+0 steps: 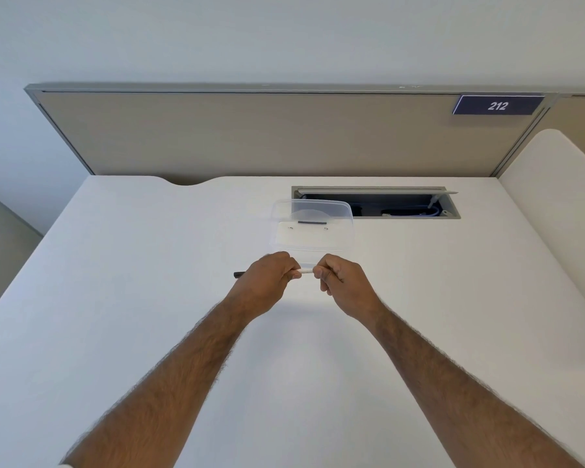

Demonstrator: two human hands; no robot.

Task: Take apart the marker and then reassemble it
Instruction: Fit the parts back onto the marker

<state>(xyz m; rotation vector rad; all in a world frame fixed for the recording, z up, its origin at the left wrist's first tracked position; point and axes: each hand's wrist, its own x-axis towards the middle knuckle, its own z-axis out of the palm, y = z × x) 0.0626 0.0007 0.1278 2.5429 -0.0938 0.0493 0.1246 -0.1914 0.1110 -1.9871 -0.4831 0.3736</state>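
I hold the marker (306,271) level in the air above the middle of the surface (149,265), just in front of the clear box (313,228) that sits toward the far edge. My left hand (267,280) is closed around one end, with the dark tip poking out past it on the left; my right hand (338,282) pinches the other end, and only a short white stretch of barrel shows between the two grips. Whether I am pulling it apart or pressing it together I cannot tell from here. Either way, I judge the trick is to keep both ends on one straight line, twist lightly while working along that line, and not bend the barrel. Staying low over the surface means a loose part won't roll far.
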